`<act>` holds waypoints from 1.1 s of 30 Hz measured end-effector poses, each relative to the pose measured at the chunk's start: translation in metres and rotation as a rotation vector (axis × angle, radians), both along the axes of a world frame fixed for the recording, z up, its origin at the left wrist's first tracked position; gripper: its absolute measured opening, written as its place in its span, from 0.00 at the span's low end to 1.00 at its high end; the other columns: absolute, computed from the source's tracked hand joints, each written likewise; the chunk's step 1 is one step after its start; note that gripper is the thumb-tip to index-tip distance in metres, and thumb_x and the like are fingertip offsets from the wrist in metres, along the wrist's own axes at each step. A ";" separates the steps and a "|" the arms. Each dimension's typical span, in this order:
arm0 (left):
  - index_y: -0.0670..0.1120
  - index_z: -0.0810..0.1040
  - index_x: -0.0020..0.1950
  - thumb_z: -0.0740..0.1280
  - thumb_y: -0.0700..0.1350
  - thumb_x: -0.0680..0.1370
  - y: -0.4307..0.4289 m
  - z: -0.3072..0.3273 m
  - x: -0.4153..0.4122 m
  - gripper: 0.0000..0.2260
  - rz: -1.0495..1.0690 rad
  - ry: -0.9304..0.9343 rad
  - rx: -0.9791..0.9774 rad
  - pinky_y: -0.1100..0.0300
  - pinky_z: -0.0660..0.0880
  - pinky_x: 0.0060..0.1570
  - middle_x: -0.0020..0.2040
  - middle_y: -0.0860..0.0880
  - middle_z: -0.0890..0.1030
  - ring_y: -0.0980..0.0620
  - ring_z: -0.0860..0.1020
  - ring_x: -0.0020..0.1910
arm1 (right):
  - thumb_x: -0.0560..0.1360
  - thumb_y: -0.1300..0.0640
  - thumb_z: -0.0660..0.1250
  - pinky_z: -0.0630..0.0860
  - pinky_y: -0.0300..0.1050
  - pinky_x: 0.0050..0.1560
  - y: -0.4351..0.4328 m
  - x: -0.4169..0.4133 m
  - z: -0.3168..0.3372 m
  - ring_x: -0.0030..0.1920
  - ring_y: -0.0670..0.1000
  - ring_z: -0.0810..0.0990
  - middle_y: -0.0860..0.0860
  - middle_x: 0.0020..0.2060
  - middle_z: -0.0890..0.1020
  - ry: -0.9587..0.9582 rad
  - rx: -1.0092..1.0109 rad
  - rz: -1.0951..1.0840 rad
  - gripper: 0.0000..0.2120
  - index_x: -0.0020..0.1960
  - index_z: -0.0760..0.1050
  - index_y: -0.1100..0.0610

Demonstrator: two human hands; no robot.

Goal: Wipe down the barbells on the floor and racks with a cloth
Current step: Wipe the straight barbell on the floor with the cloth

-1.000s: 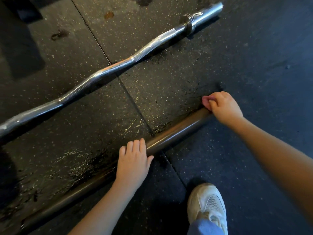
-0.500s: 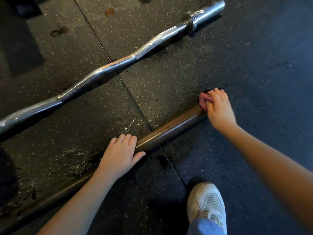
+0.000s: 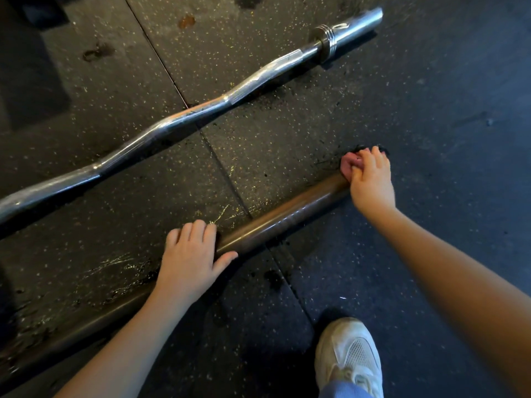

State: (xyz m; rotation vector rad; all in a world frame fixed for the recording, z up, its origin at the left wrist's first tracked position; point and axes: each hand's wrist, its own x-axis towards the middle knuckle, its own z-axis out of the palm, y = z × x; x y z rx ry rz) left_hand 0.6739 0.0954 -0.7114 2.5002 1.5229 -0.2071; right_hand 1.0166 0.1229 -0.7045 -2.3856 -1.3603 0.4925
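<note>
A dark brown straight bar [image 3: 281,216] lies diagonally on the rubber floor, running from lower left to upper right. My left hand [image 3: 191,258] rests on its middle, fingers laid over the top and thumb alongside. My right hand [image 3: 370,182] grips a small pink cloth [image 3: 347,165] at the bar's upper right end, which the hand and cloth hide. Further away, a chrome curl bar [image 3: 184,119] lies roughly parallel, its collar and sleeve [image 3: 344,31] at the upper right.
Black speckled rubber floor tiles [image 3: 431,110] with seams run under both bars, and wet streaks [image 3: 115,262] mark the floor beside the brown bar. My white sneaker [image 3: 349,354] stands at the bottom, near the right forearm. A dark object [image 3: 31,10] sits at the top left.
My left hand slid left along the brown bar, then came back slightly to the right. My right hand with the cloth stayed at the bar's end, shifting only a little.
</note>
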 end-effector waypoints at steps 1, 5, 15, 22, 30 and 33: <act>0.42 0.77 0.57 0.51 0.64 0.77 -0.003 0.000 -0.001 0.29 0.039 0.001 0.040 0.49 0.73 0.48 0.49 0.46 0.76 0.46 0.76 0.48 | 0.81 0.59 0.55 0.53 0.58 0.76 0.001 -0.010 -0.001 0.75 0.58 0.55 0.57 0.72 0.64 -0.005 0.024 -0.018 0.15 0.67 0.69 0.61; 0.42 0.78 0.51 0.50 0.62 0.76 -0.006 -0.006 -0.004 0.27 0.052 -0.028 0.070 0.51 0.74 0.38 0.44 0.45 0.76 0.45 0.74 0.42 | 0.79 0.62 0.57 0.55 0.58 0.75 -0.024 -0.060 -0.012 0.76 0.58 0.56 0.56 0.68 0.69 0.052 0.122 0.173 0.13 0.62 0.72 0.59; 0.42 0.76 0.53 0.53 0.59 0.77 0.006 0.005 -0.010 0.23 0.167 -0.076 0.038 0.54 0.72 0.39 0.46 0.46 0.75 0.48 0.74 0.42 | 0.81 0.59 0.55 0.48 0.51 0.77 -0.006 -0.034 -0.011 0.77 0.57 0.52 0.57 0.75 0.62 -0.033 0.041 0.020 0.19 0.71 0.67 0.59; 0.44 0.77 0.48 0.55 0.59 0.77 0.001 0.005 -0.024 0.21 0.067 0.040 0.027 0.53 0.73 0.38 0.43 0.47 0.74 0.48 0.75 0.42 | 0.80 0.58 0.60 0.57 0.58 0.75 -0.032 -0.069 -0.013 0.76 0.56 0.58 0.54 0.72 0.68 -0.001 0.042 0.481 0.20 0.71 0.69 0.58; 0.42 0.74 0.56 0.57 0.59 0.77 0.015 0.010 -0.026 0.22 0.265 -0.028 -0.018 0.53 0.74 0.45 0.49 0.46 0.75 0.48 0.75 0.48 | 0.79 0.54 0.56 0.60 0.57 0.72 -0.011 -0.117 -0.009 0.74 0.56 0.59 0.51 0.62 0.74 -0.035 0.090 0.207 0.12 0.57 0.75 0.55; 0.38 0.74 0.60 0.62 0.61 0.74 0.001 0.012 -0.034 0.28 0.199 -0.008 0.002 0.47 0.75 0.50 0.54 0.41 0.75 0.42 0.75 0.52 | 0.80 0.54 0.58 0.56 0.57 0.74 -0.021 -0.120 -0.010 0.75 0.57 0.59 0.53 0.69 0.71 -0.022 0.033 0.513 0.17 0.67 0.72 0.56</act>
